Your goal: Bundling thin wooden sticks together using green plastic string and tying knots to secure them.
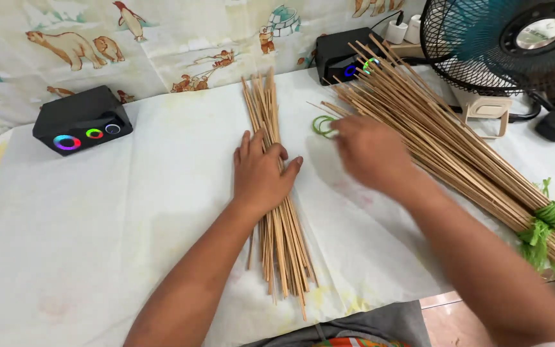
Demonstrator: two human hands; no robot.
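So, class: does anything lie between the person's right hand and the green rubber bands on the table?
Nothing visible does. The right hand is at the green rubber bands, its fingertips right beside them on the white table cover. The left hand presses the small stick bundle apart from them.

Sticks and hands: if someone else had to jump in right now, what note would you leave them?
Left hand: pressed flat on the small stick bundle, holding it together on the white sheet.
Right hand: blurred, fingers at the green bands; grip unclear.
Big stick pile: to the right, tied with green string at its near end.
Done: small bundle gathered.
Left: it has no band on it yet.
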